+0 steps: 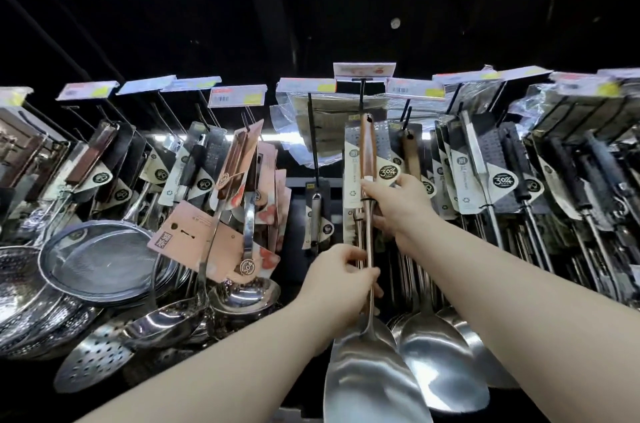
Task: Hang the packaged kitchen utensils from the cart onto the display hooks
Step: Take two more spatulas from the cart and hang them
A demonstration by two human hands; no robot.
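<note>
A packaged steel spatula [369, 370] with a wooden handle and a white-and-black card stands upright at the centre of the display. Its handle hole sits at the tip of a black display hook [362, 93]. My left hand [341, 287] grips the thin metal shaft low down. My right hand [393, 206] holds the handle and card just below the "304" label. More spatulas of the same kind [446, 353] hang right behind and to the right of it. The cart is out of sight.
Rows of hooks with price tags [237, 96] run across the rack. Pink-carded ladles [242, 294] and mesh strainers [100, 259] hang to the left, black-handled utensils [519, 180] to the right. Plastic-bagged items [311, 131] hang behind the centre hook.
</note>
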